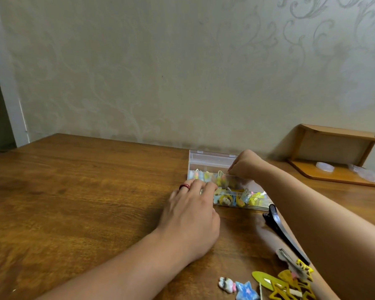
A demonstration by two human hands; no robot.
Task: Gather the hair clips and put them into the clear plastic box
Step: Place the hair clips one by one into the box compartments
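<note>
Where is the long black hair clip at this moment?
In the head view, the black hair clip lies on the wooden table at lower right, beside the right forearm, between the clear plastic box and the yellow clips.

Looks like a room in someone's home: pale wallpaper (182, 61) with a swirly embossed pattern, a worn wooden table (74, 191) pushed up against it. There's a small wooden corner shelf (333, 148) on the right and a white door frame (7, 83) off to the left.

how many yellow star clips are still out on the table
2 that I can make out: a small yellow star beside the right forearm, and a bigger star outline at the bottom edge. The pile overlaps, so more may be hidden.
</note>
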